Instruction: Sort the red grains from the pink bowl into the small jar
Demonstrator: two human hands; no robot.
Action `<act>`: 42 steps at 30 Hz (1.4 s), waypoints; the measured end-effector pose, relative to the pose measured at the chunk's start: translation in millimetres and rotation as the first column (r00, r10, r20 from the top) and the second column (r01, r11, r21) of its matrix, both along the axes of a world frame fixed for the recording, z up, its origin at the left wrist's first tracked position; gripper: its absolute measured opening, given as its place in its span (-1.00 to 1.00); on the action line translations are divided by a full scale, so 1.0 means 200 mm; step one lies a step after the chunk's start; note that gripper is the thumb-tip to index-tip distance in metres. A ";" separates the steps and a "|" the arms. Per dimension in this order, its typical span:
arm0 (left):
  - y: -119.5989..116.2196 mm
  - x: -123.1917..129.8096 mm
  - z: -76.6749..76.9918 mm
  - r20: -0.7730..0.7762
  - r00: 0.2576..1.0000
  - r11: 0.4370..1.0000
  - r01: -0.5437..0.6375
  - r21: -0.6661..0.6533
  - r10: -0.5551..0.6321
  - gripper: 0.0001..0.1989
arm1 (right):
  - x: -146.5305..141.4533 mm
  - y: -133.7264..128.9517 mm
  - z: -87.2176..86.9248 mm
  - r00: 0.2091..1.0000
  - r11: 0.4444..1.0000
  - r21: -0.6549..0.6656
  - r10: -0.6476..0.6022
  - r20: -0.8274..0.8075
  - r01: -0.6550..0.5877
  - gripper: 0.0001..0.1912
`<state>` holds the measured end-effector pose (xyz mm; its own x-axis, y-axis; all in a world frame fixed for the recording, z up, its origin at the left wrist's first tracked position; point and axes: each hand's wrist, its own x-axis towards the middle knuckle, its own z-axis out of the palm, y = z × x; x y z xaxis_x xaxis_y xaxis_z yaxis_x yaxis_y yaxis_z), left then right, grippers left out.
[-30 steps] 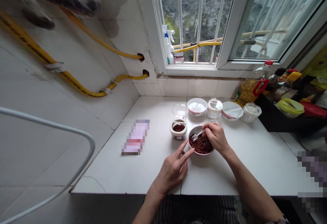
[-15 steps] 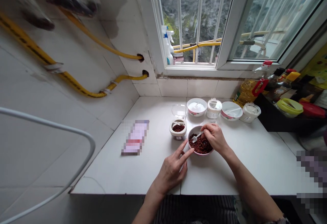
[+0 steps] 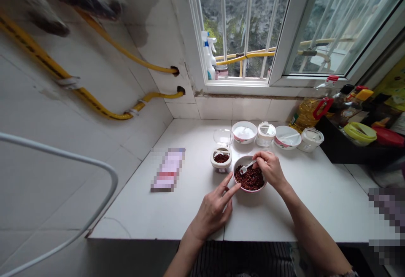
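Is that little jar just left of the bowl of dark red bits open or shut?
The jar is open: its clear lid is tipped back behind it, and dark red bits show inside.

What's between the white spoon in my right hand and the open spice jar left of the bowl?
Only the left rim of the bowl visibly separates the white spoon from the spice jar. Your left hand, at that rim, lies beside the direct path, nearer you.
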<state>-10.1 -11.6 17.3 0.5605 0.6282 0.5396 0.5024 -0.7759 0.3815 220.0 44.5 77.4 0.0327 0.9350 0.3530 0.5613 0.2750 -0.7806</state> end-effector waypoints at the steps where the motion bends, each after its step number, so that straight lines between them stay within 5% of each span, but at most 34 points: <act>1: 0.00 0.00 0.00 0.000 1.000 1.000 0.001 -0.002 -0.001 -0.31 | 0.00 0.00 0.00 1.000 1.000 -0.003 0.003 0.000 -0.003 -0.79; 17: 0.00 0.00 0.01 0.023 1.000 1.000 0.011 0.000 -0.011 -0.32 | 0.01 0.01 0.01 0.942 0.979 -0.202 -0.044 -0.333 -0.026 -0.82; 23: 0.00 0.00 0.00 0.017 1.000 1.000 0.001 0.010 -0.001 -0.32 | -0.04 0.00 0.02 0.886 0.996 -0.087 -0.014 -0.463 -0.029 -0.79; 26: 0.00 0.00 -0.01 0.010 1.000 1.000 0.004 0.010 -0.004 -0.32 | -0.11 -0.02 0.02 0.925 0.997 0.064 0.070 -0.374 -0.049 -0.79; 29: 0.00 0.00 -0.02 0.005 1.000 1.000 -0.006 0.014 0.006 -0.32 | -0.17 -0.03 0.00 0.983 0.958 0.244 0.171 -0.069 -0.150 -0.79; 32: 0.01 0.00 -0.02 0.005 1.000 1.000 -0.007 0.010 0.007 -0.32 | -0.19 -0.04 0.01 0.962 0.896 0.361 0.204 0.183 -0.259 -0.75; 38: 0.00 0.00 -0.01 0.008 1.000 1.000 0.007 0.010 -0.007 -0.32 | -0.07 -0.05 0.03 0.999 0.949 0.311 0.045 0.022 -0.049 -0.79; 42: 0.00 0.00 -0.01 0.006 1.000 1.000 -0.003 0.014 0.003 -0.32 | 0.00 -0.03 0.00 0.998 0.970 0.241 -0.025 0.059 0.010 -0.81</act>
